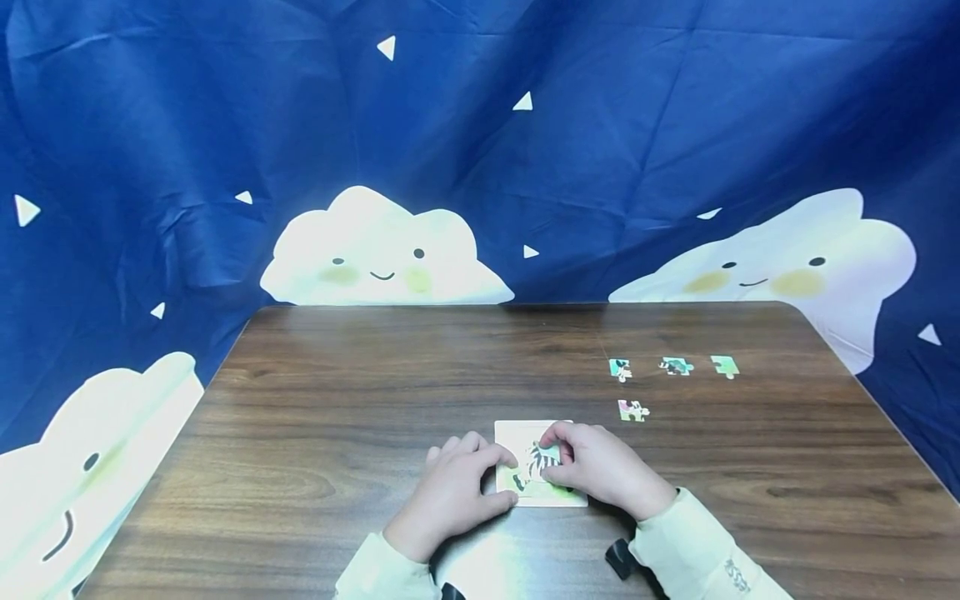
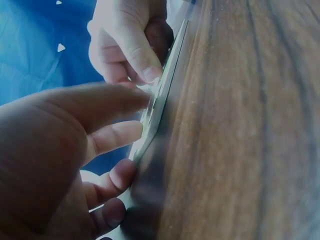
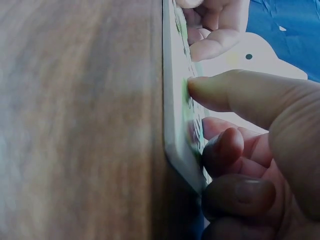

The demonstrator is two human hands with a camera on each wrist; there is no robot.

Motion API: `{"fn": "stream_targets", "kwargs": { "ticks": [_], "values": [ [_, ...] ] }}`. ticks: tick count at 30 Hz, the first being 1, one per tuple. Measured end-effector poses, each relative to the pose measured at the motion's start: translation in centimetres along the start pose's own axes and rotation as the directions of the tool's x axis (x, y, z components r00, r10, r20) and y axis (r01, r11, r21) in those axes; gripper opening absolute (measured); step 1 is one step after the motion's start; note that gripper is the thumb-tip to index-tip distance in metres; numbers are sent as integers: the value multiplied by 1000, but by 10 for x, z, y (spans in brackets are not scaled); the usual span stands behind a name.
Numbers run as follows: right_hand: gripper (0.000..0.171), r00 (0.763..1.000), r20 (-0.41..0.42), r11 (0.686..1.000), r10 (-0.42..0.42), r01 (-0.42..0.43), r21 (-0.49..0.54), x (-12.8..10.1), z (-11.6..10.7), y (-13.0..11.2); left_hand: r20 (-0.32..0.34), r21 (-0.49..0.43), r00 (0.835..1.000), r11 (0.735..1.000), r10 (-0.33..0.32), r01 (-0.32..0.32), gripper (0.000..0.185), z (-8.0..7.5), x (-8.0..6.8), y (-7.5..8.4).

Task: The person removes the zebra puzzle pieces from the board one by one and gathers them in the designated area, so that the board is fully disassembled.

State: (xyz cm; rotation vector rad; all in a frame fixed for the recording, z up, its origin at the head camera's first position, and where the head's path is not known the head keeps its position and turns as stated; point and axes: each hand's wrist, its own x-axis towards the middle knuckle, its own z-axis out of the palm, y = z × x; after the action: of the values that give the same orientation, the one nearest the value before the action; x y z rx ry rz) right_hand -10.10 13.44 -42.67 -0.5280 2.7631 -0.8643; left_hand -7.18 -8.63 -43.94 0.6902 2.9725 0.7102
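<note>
Puzzle board [image 1: 517, 432] lies on the wooden table [image 1: 375, 375] between the hands, 4 loose pieces [image 1: 675, 366] well beyond it to the right. Left hand [image 1: 461, 487], fingers loosely extended and gripping nothing, touches the board's left side; right hand [image 1: 607, 471] pinches 1 striped piece [image 1: 543, 461] on the board, thumb and bent index slightly parted. Judged light, stiff card, tabs bendable: hold by opposite edges.
</note>
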Motion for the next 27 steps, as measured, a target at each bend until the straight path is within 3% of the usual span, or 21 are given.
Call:
{"fn": "stream_targets", "kwargs": {
  "ticks": [10,22,27],
  "values": [
    [26,1000,7,1000,6,-6,3,0,0,1,-6,19,1000,999,-27,27,30,1,1,3],
    [27,1000,1,1000,-15,15,21,1,1,2,30,32,998,998,-48,47,26,-2,4,6],
    [28,1000,-11,999,-25,25,44,0,1,3,75,96,993,992,-94,87,26,-9,7,13]
  ]
}}
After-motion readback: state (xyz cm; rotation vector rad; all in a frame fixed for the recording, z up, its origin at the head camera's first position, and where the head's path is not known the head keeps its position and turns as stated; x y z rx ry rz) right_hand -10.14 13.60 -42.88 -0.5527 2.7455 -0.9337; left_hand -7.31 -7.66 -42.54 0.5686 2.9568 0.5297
